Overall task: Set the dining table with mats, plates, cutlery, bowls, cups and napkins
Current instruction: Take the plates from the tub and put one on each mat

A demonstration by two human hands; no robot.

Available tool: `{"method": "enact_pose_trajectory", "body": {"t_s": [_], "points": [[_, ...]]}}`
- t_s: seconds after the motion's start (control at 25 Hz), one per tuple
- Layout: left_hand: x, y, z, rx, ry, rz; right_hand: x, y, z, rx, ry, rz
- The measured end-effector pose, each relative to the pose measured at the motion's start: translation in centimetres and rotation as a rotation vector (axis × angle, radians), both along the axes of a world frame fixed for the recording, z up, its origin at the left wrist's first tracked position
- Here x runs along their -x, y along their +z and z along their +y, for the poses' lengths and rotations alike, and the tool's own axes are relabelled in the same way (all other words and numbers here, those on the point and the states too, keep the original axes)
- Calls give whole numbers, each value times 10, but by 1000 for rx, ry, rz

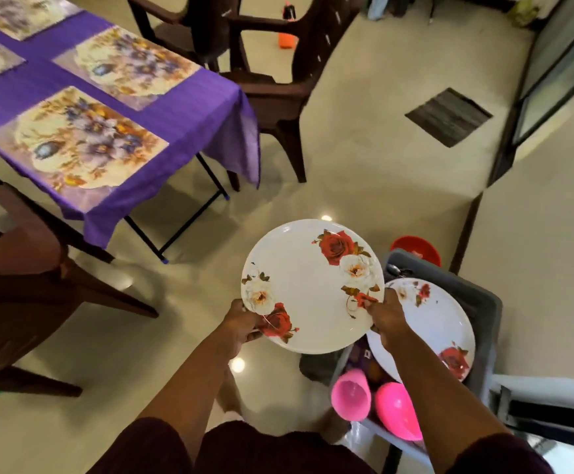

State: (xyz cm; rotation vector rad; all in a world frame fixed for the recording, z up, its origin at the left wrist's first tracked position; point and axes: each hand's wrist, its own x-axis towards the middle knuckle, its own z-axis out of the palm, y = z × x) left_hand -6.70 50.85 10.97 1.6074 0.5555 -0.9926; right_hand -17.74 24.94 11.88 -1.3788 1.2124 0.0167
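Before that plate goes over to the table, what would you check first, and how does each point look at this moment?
1. Both hands hold the plate: ok, left hand and right hand grip opposite rims.
2. Plate level: not ok, it looks slightly tilted.
3. Nearest mat free of dishes: ok.
4. Floor path to the table: ok in view.
5. Second plate settled in the grey bin: cannot tell.
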Motion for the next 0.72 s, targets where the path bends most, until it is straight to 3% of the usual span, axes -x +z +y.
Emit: {"method": "enact_pose_trajectory", "body": {"t_s": [0.28,0.48,0.72], "points": [[-112,25,120,146,185,-89,-117,21,118,-5,76,-102],[-175,50,194,75,437,-268,-207,33,200,-51,161,-147],[-214,49,240,34,773,-350,-293,46,239,2,360,-186]]}}
